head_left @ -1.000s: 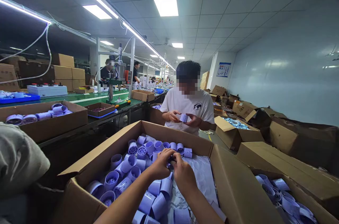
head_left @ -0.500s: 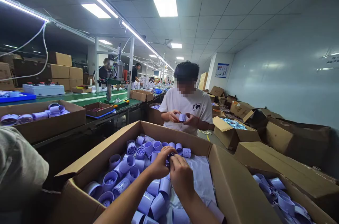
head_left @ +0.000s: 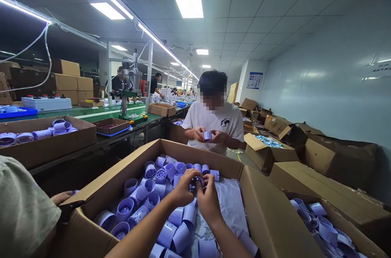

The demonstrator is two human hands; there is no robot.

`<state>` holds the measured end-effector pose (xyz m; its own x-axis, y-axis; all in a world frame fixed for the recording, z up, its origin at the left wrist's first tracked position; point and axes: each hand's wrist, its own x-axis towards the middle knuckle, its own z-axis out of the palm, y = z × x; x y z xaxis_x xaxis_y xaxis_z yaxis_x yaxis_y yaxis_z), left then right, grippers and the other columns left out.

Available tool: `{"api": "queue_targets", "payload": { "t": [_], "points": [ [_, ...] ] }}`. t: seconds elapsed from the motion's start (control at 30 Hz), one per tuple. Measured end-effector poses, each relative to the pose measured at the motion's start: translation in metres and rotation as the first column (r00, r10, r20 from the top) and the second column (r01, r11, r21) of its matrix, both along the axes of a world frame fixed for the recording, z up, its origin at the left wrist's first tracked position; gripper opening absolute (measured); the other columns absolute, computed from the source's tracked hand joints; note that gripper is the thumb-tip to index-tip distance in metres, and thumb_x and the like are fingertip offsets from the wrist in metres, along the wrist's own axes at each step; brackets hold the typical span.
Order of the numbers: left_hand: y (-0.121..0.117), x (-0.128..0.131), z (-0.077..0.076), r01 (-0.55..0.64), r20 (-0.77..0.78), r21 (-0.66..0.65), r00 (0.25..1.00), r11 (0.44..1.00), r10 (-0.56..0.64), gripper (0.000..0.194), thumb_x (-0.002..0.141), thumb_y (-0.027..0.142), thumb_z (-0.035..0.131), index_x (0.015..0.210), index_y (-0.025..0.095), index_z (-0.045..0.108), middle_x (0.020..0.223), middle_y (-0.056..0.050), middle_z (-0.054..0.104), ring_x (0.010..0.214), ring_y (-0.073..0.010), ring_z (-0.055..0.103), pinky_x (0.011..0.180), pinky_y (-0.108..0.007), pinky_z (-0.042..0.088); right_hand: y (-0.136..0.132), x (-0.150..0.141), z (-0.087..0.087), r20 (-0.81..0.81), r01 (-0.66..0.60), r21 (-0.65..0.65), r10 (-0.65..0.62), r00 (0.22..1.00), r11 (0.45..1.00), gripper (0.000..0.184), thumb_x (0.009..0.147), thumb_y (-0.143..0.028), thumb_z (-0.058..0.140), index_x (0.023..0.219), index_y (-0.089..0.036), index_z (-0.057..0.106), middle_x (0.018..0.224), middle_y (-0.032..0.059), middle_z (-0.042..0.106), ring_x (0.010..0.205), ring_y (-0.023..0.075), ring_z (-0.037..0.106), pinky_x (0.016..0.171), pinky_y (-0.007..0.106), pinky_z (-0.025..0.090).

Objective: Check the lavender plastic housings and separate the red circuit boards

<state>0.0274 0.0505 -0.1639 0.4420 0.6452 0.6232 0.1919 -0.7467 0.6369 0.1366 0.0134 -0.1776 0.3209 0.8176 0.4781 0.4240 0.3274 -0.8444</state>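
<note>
Above the large cardboard box, my left hand [head_left: 183,189] is wrapped around a purple plastic cup-shaped part [head_left: 196,184], whose round open end shows between my hands. My right hand [head_left: 209,199] is on the near side of the same part, thumb at its opening and fingers bent around its right edge. What lies inside the part is dark and too small to make out. Below and around my hands, many similar purple cups [head_left: 166,233] lie loose in the box, some on their sides and some showing ribbed bases. A white plastic sheet [head_left: 227,203] covers the box's right part.
The cardboard box's wall [head_left: 201,153] surrounds the cups. Across it, a co-worker in a white shirt [head_left: 195,117] holds a purple part. At left are another person's sleeve [head_left: 24,205] and hand. A box of purple parts [head_left: 330,231] stands right; a bench press [head_left: 134,83] stands left.
My right hand's fingers have lifted and spread a little, showing more of the part's round end. At the left, the other person's sleeve has shifted and their hand has come into view.
</note>
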Motion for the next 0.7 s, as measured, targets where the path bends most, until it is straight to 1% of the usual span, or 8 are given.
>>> {"api": "queue_targets", "payload": {
  "t": [0.17,0.33,0.4,0.5,0.57,0.63,0.7],
  "points": [
    [0.001,-0.002,-0.001,-0.012,-0.033,-0.022,0.999,1.0,0.011,0.06,0.045,-0.006,0.04,0.097,0.019,0.057,0.101,-0.004,0.058,0.102,-0.0201,0.049,0.093,-0.035,0.04,0.002,0.006,0.001,-0.135,-0.126,-0.017,0.122,0.983,0.992,0.024,0.076,-0.041,0.055,0.089,-0.022,0.05,0.077,0.0022,0.061,0.068,0.0186,0.061,0.064,0.031,0.049],
    [-0.001,0.0,0.0,0.026,-0.077,0.003,0.997,1.0,-0.025,0.061,0.041,-0.005,0.039,0.093,0.019,0.059,0.1,-0.005,0.059,0.101,-0.0212,0.049,0.094,-0.037,0.038,0.005,0.01,0.002,-0.263,-0.155,-0.095,0.126,0.957,0.983,0.038,0.066,-0.039,0.061,0.097,-0.022,0.051,0.083,0.0015,0.063,0.067,0.0175,0.062,0.064,0.03,0.049],
    [-0.003,0.002,0.002,0.039,-0.072,0.014,0.997,0.999,-0.038,0.061,0.04,-0.004,0.04,0.093,0.019,0.06,0.099,-0.005,0.061,0.1,-0.0216,0.05,0.092,-0.038,0.038,0.006,0.008,0.001,-0.319,-0.196,-0.142,0.142,0.937,0.97,0.037,0.064,-0.038,0.06,0.097,-0.022,0.052,0.085,0.0022,0.063,0.069,0.0183,0.062,0.062,0.03,0.049],
    [-0.005,0.004,0.005,0.011,-0.062,0.019,0.998,1.0,-0.01,0.057,0.041,-0.002,0.045,0.092,0.019,0.061,0.098,-0.006,0.061,0.097,-0.0232,0.051,0.088,-0.038,0.041,0.006,0.001,-0.001,-0.395,-0.223,-0.184,0.136,0.909,0.957,0.032,0.065,-0.035,0.057,0.094,-0.021,0.053,0.085,0.0033,0.064,0.077,0.0204,0.062,0.064,0.03,0.049],
    [-0.007,0.006,0.007,-0.029,-0.047,0.039,0.998,0.999,0.031,0.052,0.042,0.001,0.048,0.089,0.019,0.061,0.096,-0.006,0.062,0.096,-0.0241,0.051,0.088,-0.039,0.041,0.005,-0.006,-0.001,-0.458,-0.216,-0.178,0.113,0.882,0.96,0.031,0.066,-0.03,0.054,0.097,-0.022,0.053,0.085,0.0023,0.065,0.08,0.0196,0.063,0.07,0.03,0.049],
    [-0.008,0.007,0.008,-0.066,-0.009,0.074,0.998,0.995,0.067,0.047,0.044,0.001,0.048,0.086,0.019,0.061,0.093,-0.006,0.062,0.095,-0.0242,0.052,0.089,-0.04,0.041,0.004,-0.012,0.001,-0.536,-0.233,-0.161,0.113,0.837,0.959,0.034,0.067,-0.026,0.052,0.101,-0.024,0.051,0.085,0.0006,0.066,0.082,0.0181,0.063,0.074,0.029,0.049],
    [-0.009,0.009,0.008,-0.101,0.042,0.112,0.994,0.988,0.097,0.044,0.046,0.002,0.047,0.084,0.02,0.06,0.091,-0.006,0.063,0.096,-0.0238,0.053,0.09,-0.04,0.041,0.0,-0.017,0.007,-0.62,-0.287,-0.166,0.126,0.775,0.944,0.038,0.068,-0.024,0.05,0.106,-0.025,0.048,0.082,-0.0008,0.065,0.081,0.0179,0.064,0.072,0.029,0.05]
  ]
}}
